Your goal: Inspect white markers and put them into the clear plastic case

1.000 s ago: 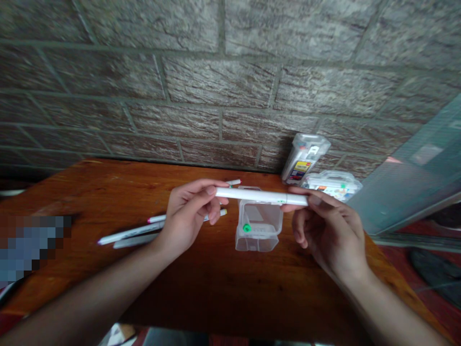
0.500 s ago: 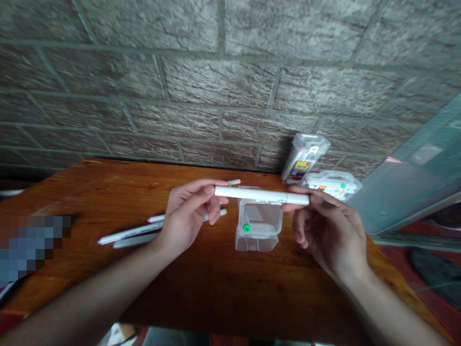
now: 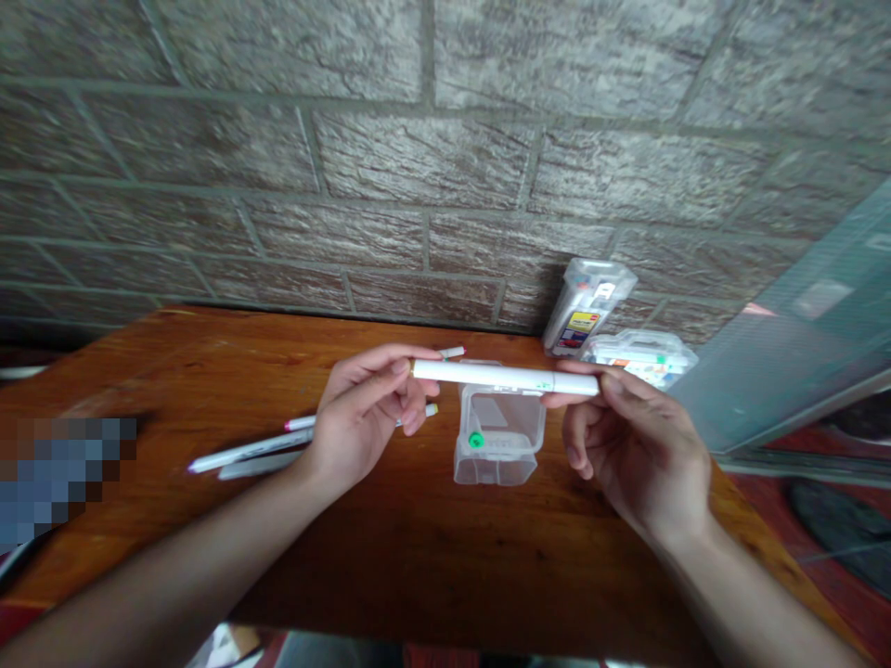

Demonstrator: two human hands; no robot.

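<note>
A white marker is held level in the air between my two hands. My left hand pinches its left end between thumb and forefinger, with the other fingers curled loosely. At the opposite end, the thumb and forefinger of my right hand grip the marker's capped part. Below and behind the marker stands a clear plastic case on the table, with a green-ended marker showing in it. More white markers with coloured ends lie beside and behind my left hand, which hides part of them.
Against the brick wall leans a clear case with a yellow label. A second clear case of markers sits right of it. The wooden table ends near a glass panel at right.
The marker has turned slightly about its length and sits a touch further left, with a tan tip now showing at its left end. Both hands keep nearly the same place.
</note>
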